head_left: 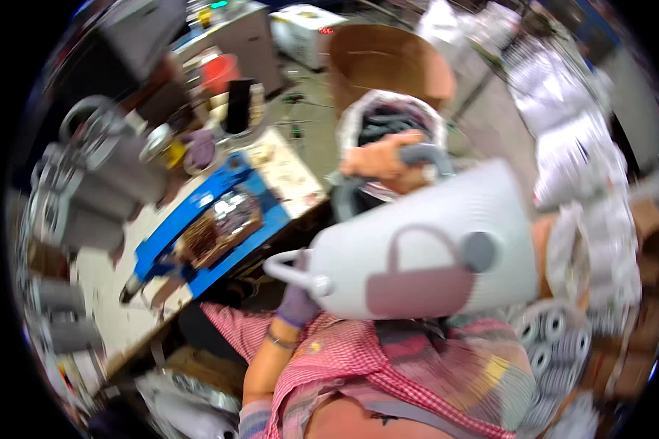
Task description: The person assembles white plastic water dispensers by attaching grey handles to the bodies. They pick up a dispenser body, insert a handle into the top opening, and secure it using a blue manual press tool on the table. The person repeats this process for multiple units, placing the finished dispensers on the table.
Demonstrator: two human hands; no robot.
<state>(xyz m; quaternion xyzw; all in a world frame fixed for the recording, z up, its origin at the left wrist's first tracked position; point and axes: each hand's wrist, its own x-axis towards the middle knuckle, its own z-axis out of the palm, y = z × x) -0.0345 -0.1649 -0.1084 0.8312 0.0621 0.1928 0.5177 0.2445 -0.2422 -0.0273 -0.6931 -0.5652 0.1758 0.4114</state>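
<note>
Across my lap lies a tapered white plastic container (344, 267) on its side, with a mauve bag-like picture and a grey disc on its wall. A looped white handle (289, 274) sticks out from its left end. My left hand (298, 304), in a purple glove, grips the container at that end; its fingers are partly hidden behind it. Beyond the container, my bare right hand (386, 159) is closed round a curved grey handle (422, 154). The container covers part of my right forearm. Motion blurs the picture.
Ahead stands a white-lined bin (351, 128) of dark grey parts, before a tall brown cardboard drum (392, 62). A blue fixture (176, 227) sits on the left bench, near several grey containers (91, 205). White sacks (578, 161) and stacked rings (556, 344) line the right.
</note>
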